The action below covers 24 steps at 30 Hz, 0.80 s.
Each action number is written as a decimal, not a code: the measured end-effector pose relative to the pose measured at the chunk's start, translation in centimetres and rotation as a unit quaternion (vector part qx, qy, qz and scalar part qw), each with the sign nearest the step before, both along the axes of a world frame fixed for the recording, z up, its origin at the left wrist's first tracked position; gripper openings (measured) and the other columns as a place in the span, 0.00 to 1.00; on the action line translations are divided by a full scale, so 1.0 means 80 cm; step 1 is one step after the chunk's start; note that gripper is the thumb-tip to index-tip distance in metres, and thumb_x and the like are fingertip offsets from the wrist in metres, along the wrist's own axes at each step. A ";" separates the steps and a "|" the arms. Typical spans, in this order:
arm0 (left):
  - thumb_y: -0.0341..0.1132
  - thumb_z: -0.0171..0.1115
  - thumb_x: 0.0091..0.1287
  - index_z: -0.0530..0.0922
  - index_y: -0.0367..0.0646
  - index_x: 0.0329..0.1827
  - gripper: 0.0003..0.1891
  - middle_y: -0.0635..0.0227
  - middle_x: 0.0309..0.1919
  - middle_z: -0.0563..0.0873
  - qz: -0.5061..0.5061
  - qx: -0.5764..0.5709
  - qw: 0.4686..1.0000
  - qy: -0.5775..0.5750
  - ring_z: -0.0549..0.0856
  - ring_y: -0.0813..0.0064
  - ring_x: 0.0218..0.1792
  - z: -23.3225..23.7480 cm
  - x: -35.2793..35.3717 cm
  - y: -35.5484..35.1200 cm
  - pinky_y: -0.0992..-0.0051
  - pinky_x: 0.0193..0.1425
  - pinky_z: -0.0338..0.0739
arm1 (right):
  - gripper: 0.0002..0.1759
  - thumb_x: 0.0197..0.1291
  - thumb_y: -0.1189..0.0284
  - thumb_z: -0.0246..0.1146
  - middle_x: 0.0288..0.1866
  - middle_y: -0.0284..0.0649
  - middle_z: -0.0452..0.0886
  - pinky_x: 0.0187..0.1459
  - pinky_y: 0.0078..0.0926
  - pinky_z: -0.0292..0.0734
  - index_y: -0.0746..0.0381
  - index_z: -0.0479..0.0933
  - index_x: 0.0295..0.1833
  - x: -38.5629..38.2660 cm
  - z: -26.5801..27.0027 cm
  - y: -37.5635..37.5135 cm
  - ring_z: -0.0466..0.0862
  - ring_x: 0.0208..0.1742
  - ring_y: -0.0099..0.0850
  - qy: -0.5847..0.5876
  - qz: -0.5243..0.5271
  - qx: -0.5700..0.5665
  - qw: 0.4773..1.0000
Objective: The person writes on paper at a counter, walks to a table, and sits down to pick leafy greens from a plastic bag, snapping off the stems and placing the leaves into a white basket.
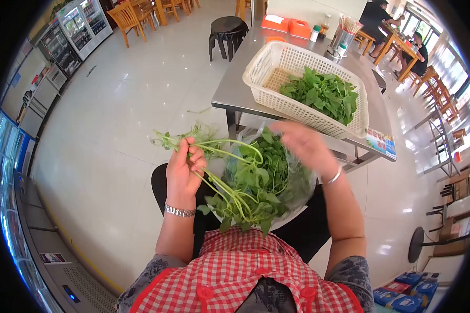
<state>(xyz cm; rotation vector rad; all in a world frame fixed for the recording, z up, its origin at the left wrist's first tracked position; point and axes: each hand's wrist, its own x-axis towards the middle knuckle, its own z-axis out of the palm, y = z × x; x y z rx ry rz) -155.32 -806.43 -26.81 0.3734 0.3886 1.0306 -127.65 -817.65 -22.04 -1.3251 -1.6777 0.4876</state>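
My left hand [185, 164] is closed around a bunch of leafy green stems [230, 193], whose leaves hang down to the right over my lap. Between my knees a clear plastic bag [299, 180] holds more of the greens [269, 156]. My right hand [305, 146] is blurred by motion above the bag, near the front of the basket; whether its fingers hold anything cannot be made out. A white perforated plastic basket [263, 94] on the table has a heap of picked leaves [321, 94] at its right end.
The steel table [230, 88] carries the basket, red boxes [299, 28] and a chopstick holder [344, 39]. Discarded stems [206, 135] lie beyond my left hand. A black stool [228, 34] stands left of the table. Two people sit at a far table [399, 44].
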 end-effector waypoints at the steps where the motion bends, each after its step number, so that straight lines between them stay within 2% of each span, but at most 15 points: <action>1: 0.37 0.52 0.74 0.74 0.40 0.45 0.09 0.73 0.29 0.75 0.001 -0.002 1.000 0.001 0.70 0.84 0.27 0.001 0.001 0.001 0.86 0.25 0.63 | 0.12 0.66 0.72 0.56 0.53 0.44 0.80 0.56 0.31 0.73 0.63 0.77 0.53 -0.023 -0.011 -0.002 0.79 0.54 0.37 0.020 0.043 -0.003 0.999; 2: 0.37 0.52 0.74 0.74 0.40 0.45 0.09 0.73 0.29 0.75 0.002 -0.004 1.000 0.002 0.70 0.84 0.27 0.001 0.002 0.001 0.86 0.25 0.63 | 0.12 0.66 0.72 0.57 0.53 0.43 0.80 0.55 0.31 0.73 0.63 0.77 0.52 -0.037 -0.021 -0.004 0.79 0.54 0.36 0.040 0.087 -0.006 0.995; 5: 0.38 0.52 0.74 0.74 0.40 0.45 0.10 0.73 0.29 0.75 0.023 -0.001 1.000 0.010 0.70 0.84 0.27 0.003 -0.002 0.001 0.86 0.24 0.62 | 0.10 0.67 0.74 0.56 0.53 0.40 0.79 0.57 0.27 0.71 0.65 0.76 0.51 -0.049 -0.044 -0.010 0.78 0.53 0.32 0.074 0.114 -0.076 0.988; 6: 0.38 0.53 0.74 0.74 0.40 0.45 0.10 0.73 0.29 0.75 0.033 0.002 0.999 0.013 0.70 0.84 0.27 0.003 -0.005 0.003 0.86 0.25 0.62 | 0.06 0.66 0.75 0.57 0.45 0.40 0.79 0.51 0.27 0.73 0.65 0.76 0.45 -0.048 -0.048 -0.012 0.79 0.48 0.32 0.043 0.090 -0.062 0.993; 9: 0.36 0.54 0.73 0.74 0.39 0.46 0.09 0.71 0.30 0.74 0.046 0.017 0.999 0.012 0.70 0.82 0.28 0.000 -0.014 0.006 0.86 0.24 0.63 | 0.05 0.66 0.75 0.57 0.38 0.41 0.79 0.45 0.28 0.73 0.65 0.76 0.41 -0.026 -0.054 -0.024 0.79 0.41 0.36 -0.085 0.049 -0.101 0.990; 12: 0.36 0.54 0.73 0.74 0.39 0.46 0.09 0.72 0.29 0.74 0.058 0.029 0.998 0.025 0.70 0.83 0.28 -0.002 -0.015 0.005 0.86 0.24 0.63 | 0.07 0.64 0.72 0.57 0.34 0.46 0.78 0.40 0.36 0.74 0.64 0.75 0.36 -0.017 -0.048 -0.037 0.77 0.37 0.46 -0.103 0.007 -0.083 0.991; 15: 0.37 0.53 0.73 0.74 0.40 0.45 0.09 0.73 0.29 0.74 0.043 0.020 0.998 0.033 0.70 0.83 0.28 -0.005 -0.008 0.000 0.86 0.25 0.62 | 0.09 0.65 0.70 0.56 0.31 0.44 0.77 0.39 0.33 0.73 0.64 0.74 0.35 -0.007 -0.039 -0.042 0.77 0.35 0.42 -0.187 -0.049 -0.042 0.980; 18: 0.39 0.53 0.74 0.74 0.41 0.44 0.10 0.74 0.28 0.72 0.035 0.032 0.997 0.058 0.68 0.84 0.27 0.001 0.002 -0.008 0.85 0.25 0.61 | 0.12 0.68 0.69 0.54 0.29 0.39 0.76 0.37 0.29 0.72 0.64 0.73 0.33 0.000 -0.032 -0.040 0.76 0.33 0.31 0.006 -0.136 -0.058 0.989; 21: 0.39 0.52 0.75 0.74 0.41 0.44 0.10 0.74 0.28 0.72 0.024 0.032 0.998 0.052 0.68 0.84 0.26 0.004 0.009 -0.015 0.85 0.25 0.61 | 0.14 0.71 0.67 0.52 0.28 0.33 0.75 0.37 0.24 0.70 0.62 0.73 0.33 0.009 -0.035 -0.026 0.72 0.32 0.22 0.132 -0.194 0.008 0.972; 24: 0.39 0.51 0.75 0.73 0.41 0.47 0.10 0.74 0.29 0.73 0.075 0.031 0.997 0.020 0.69 0.83 0.27 -0.002 -0.006 -0.001 0.85 0.25 0.61 | 0.14 0.73 0.66 0.50 0.30 0.30 0.77 0.39 0.22 0.69 0.61 0.74 0.35 0.051 -0.025 -0.018 0.71 0.33 0.19 0.151 -0.331 0.114 0.925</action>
